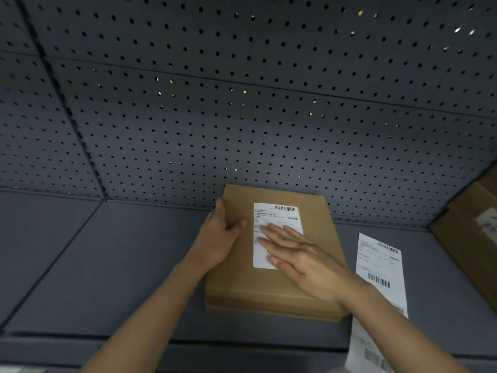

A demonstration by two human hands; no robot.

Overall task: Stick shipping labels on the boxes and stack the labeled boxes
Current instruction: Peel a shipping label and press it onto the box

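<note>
Grey matte panels make up the work surface (121,265) in the head view. A dark seam runs diagonally across its left part, and a lower ledge runs along the near edge. Behind it rises a grey pegboard wall (242,103) of several joined panels, dotted with rows of small holes. A few of the holes let through white or orange specks of light.

A flat brown cardboard box (242,286) lies on the surface at the middle, its far end close to the foot of the pegboard. A line runs along its near side, and I cannot tell whether this is one box or two stacked. A white shipping label (277,214) with a barcode at its top lies on the box's upper face.

The left hand (217,238) grips the box's left edge, fingers curled over the side and thumb lying on top. The right hand (304,257) lies flat on the label, fingers straight and slightly spread, pressing on its lower half.

Just right of the box, a strip of labels (379,265) lies on the surface and runs toward the near edge, partly under the right forearm. At the far right stands another cardboard box (468,238), cut off by the frame, with a blurred white patch on its face.
</note>
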